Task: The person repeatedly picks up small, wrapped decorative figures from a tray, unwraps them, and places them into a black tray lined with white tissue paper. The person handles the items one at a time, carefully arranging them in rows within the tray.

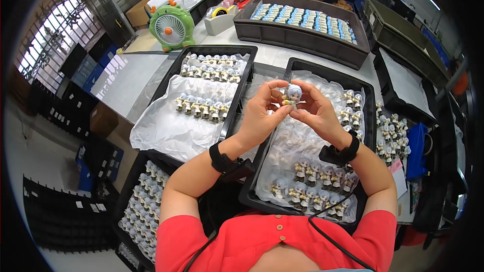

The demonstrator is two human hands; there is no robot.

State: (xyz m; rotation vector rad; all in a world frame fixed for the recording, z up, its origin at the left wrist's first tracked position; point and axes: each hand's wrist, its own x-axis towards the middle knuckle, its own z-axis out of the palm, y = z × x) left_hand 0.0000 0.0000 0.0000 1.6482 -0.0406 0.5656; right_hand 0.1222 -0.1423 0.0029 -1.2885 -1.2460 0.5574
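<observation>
Head view, looking down: got one small pale-haired figurine [294,92] pinched upright between left hand [262,105] and right hand [315,105], both closed in narrow around it. Can't make out the exact contact points behind the head. Would keep that grip light, tbh: support low with the thumbs, steady the head without squeezing, and turn slowly to see every side. Probably best not to press on thin parts, likely bendy. Directly below, see crumpled white paper [282,143] lining a black tray [370,116], with rows of figurines at the near end and down the right side. Keep wrists lifted to avoid brushing those. Just left, find a second black tray [222,48] with more rows and paper draped over its side. Past the right edge, spot a loose cluster of figurines [393,138]. Further out on the table [272,57], notice a green fan [169,27], a tape dispenser [221,22] and a big brown tray [297,45] of blue-and-white pieces.
</observation>
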